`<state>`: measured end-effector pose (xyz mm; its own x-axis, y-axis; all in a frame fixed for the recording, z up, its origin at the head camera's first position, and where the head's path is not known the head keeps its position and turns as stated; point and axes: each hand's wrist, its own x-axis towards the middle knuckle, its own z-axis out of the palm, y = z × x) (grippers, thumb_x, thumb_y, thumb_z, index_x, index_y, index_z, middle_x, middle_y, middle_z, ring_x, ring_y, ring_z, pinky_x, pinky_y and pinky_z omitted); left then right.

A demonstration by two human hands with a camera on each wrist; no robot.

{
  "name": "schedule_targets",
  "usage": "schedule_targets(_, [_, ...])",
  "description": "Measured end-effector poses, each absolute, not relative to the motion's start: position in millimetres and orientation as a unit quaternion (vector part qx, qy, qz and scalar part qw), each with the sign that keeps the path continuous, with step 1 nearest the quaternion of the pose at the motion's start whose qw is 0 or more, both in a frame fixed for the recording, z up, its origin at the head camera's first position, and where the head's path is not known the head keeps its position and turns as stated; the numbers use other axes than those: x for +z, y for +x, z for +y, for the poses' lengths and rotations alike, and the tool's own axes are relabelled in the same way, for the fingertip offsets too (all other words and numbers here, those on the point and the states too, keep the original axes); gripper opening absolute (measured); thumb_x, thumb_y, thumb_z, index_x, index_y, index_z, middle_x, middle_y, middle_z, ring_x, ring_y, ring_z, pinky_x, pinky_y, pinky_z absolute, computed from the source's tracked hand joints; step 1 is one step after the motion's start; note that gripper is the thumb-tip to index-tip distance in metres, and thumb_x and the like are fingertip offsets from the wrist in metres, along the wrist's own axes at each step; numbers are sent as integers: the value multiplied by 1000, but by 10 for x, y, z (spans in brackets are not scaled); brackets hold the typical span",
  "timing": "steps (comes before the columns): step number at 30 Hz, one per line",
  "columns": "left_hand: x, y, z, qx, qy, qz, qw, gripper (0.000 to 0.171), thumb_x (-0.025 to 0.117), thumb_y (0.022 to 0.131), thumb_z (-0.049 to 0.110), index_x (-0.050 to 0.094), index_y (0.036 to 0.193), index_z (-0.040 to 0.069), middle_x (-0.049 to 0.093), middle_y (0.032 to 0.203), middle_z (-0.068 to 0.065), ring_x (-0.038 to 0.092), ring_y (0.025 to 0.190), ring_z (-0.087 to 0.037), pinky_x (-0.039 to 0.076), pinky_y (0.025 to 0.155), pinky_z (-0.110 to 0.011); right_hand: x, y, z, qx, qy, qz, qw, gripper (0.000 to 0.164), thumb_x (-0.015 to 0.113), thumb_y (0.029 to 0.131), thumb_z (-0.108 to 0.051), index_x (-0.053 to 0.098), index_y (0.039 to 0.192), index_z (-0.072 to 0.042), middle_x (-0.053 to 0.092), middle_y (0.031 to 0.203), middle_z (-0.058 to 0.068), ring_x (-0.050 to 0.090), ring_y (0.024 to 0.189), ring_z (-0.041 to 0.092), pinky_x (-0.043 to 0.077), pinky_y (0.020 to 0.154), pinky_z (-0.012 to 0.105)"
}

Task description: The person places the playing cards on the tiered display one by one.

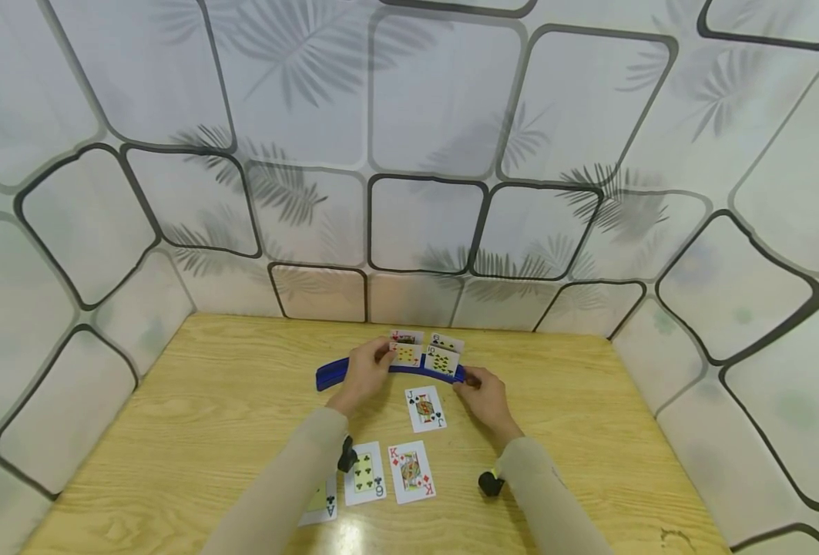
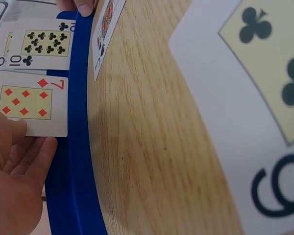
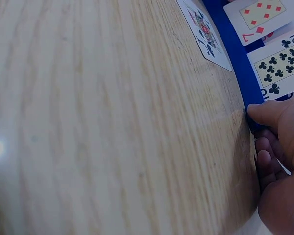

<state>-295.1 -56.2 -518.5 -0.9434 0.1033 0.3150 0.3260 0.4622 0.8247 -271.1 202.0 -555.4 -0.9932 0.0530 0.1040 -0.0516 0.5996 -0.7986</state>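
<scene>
While pinching seven of diamonds [image 2: 27, 103] at blue holder [image 1: 333, 374] with fingers of left hand [image 1: 365, 370], gripping holder's right end with fingers of right hand [image 1: 487, 395], with ten of clubs [image 1: 441, 361] in holder, with jack [image 1: 426, 408] before holder on desk [image 1: 562, 432].

The left sleeve [image 1: 280, 474] and right sleeve [image 1: 546, 493] match: long, pale beige cloth, lightly creased, ending near the wrists. Beside the left cuff sits a small black camera [image 1: 347, 456], knobbly in outline; the right camera [image 1: 491, 484] is black too, rounder, with a sliver of yellow next to it. The left hand [image 1: 366, 371] and right hand [image 1: 485, 397] are bare.
</scene>
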Motion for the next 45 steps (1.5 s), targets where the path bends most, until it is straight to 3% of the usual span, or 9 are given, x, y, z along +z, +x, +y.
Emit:
schedule_targets(12, [-5183, -2942, -579, -487, -141, -856, 107, 14, 68, 101, 1, 76, 112, 4, 77, 99, -12, 70, 89, -21, 61, 80, -38, -5567, -2703, 2026, 454, 1, -889, 56, 41, 76, 95, -10, 68, 132, 6, 72, 120, 24, 68, 110, 35, 58, 96, 51])
schedule_targets(26, [-5144, -2918, -606, -460, -129, -874, 87, 10, 69, 102, 6, 77, 108, 6, 79, 102, -10, 73, 92, -22, 62, 82, -41, -5539, -2699, 2025, 451, -1, -891, 55, 40, 75, 96, -10, 68, 131, 7, 72, 120, 24, 68, 110, 35, 58, 96, 51])
schedule_targets(38, [-5161, -2940, -638, -443, -132, -881, 96, 7, 70, 101, 7, 77, 101, 6, 80, 94, -9, 72, 84, -19, 61, 76, -39, -5535, -2693, 2019, 449, 1, -892, 58, 40, 76, 95, -10, 68, 130, 7, 72, 117, 24, 68, 106, 33, 59, 94, 50])
schedule_targets(45, [-5129, -2925, -638, -453, -112, -881, 76, 15, 70, 101, 9, 76, 114, 6, 79, 102, -11, 72, 90, -21, 62, 81, -39, -5546, -2702, 2020, 451, 0, -891, 58, 40, 77, 95, -10, 68, 130, 7, 73, 117, 24, 69, 107, 34, 59, 95, 50])
